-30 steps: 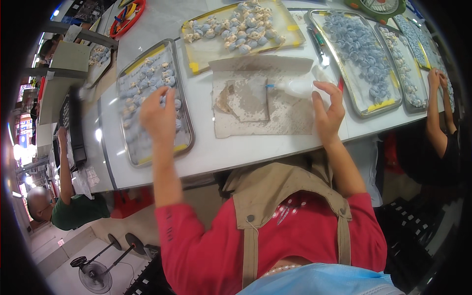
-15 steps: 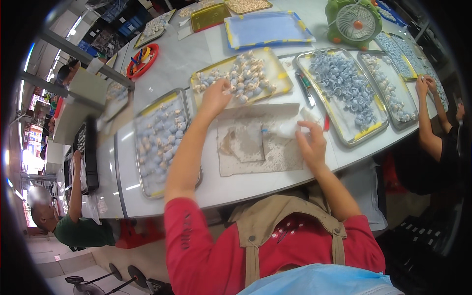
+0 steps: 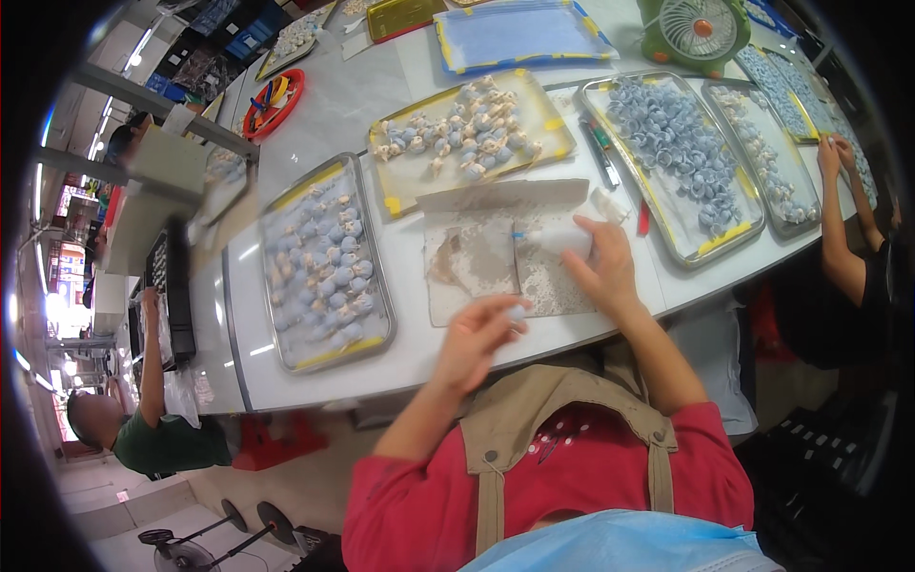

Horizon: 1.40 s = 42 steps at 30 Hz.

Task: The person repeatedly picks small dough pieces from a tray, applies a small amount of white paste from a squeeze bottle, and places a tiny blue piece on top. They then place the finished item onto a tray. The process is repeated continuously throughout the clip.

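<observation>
My left hand [image 3: 481,336] pinches a small pale-blue round piece [image 3: 517,313] at the near edge of a cardboard sheet [image 3: 467,291]. My right hand [image 3: 607,269] is closed around a white squeeze bottle [image 3: 560,240], which lies sideways over the cardboard with its thin blue tip pointing left. Behind the cardboard is a yellow-taped tray [image 3: 400,195] with a heap of blue-and-cream round pieces. A metal-rimmed tray [image 3: 379,324] of similar pieces sits to the left. Hollow pale-blue shells [image 3: 672,153] fill another tray at the right.
A marker pen [image 3: 600,138] and a red strip [image 3: 643,217] lie beside the shell tray. Farther back are a blue tray [image 3: 519,38], a green fan [image 3: 694,33] and a red basket [image 3: 276,103]. A co-worker's hands [image 3: 835,151] are at the right; another person [image 3: 143,429] is at the left.
My left hand has drawn back from the middle tray toward me, with a small round piece in its fingers. My right hand keeps the bottle over the cardboard.
</observation>
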### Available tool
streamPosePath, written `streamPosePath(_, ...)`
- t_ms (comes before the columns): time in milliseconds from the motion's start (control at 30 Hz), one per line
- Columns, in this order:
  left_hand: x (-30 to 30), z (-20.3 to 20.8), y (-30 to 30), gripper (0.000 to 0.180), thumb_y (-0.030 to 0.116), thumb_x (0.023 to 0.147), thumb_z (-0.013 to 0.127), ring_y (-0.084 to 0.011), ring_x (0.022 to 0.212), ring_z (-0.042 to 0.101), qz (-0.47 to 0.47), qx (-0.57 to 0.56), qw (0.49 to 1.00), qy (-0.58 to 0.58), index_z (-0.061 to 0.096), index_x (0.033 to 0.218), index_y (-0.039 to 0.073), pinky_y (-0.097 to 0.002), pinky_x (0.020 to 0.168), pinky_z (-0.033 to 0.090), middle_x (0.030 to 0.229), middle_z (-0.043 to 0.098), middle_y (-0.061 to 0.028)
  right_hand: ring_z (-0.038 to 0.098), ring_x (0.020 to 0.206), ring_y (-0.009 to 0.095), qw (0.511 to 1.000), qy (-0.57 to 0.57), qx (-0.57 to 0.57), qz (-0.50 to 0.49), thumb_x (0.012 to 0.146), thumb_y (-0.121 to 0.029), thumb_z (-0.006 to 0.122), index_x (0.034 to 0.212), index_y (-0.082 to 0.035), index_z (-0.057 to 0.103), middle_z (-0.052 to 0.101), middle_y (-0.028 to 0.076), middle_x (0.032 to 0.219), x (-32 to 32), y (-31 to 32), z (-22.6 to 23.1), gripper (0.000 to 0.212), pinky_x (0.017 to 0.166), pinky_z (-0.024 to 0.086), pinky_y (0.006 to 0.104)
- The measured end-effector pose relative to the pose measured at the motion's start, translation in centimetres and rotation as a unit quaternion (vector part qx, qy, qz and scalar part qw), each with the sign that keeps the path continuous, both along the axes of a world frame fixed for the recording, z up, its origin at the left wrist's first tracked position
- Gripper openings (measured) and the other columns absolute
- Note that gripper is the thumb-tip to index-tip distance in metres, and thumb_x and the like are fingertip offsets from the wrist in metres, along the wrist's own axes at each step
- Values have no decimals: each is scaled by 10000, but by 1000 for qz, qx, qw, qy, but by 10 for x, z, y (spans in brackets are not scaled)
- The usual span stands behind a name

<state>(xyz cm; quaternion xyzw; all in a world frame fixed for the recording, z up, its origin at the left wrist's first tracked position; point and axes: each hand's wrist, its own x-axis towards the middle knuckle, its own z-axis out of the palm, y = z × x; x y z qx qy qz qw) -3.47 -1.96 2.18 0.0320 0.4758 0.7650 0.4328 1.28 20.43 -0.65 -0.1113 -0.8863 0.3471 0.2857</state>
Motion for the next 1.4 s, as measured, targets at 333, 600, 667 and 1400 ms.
streamPosePath(333,13,4,12,316,63,868,544,-109,840,549,-63,20,998,-13,480,1176,30,-237,736,449,1075,572,-110,523,837,286,999,19,29,0,666,-182,703,977,-61,594,593,102,865,-2,-4,-3,351,758,376,389)
streamPosePath(600,18,-4,7,333,71,871,547,-134,887,565,-32,67,997,-9,466,1193,38,-235,771,461,1129,565,-136,562,775,196,985,13,-172,-5,750,-151,670,979,-34,577,612,86,871,8,-8,-2,274,704,430,317)
streamPosePath(667,22,-3,8,346,63,863,557,-136,881,570,-15,52,998,14,463,1195,36,-234,761,467,1125,568,-136,564,769,152,954,13,-298,17,797,-145,645,1000,-22,554,607,73,885,15,-8,-2,255,685,445,276)
streamPosePath(1400,31,-2,18,368,-61,781,612,-119,844,571,67,-31,990,117,495,1127,-16,-234,732,477,1034,583,-122,453,596,206,991,74,-75,81,628,-139,778,803,-27,579,516,61,637,71,-13,66,287,528,378,302)
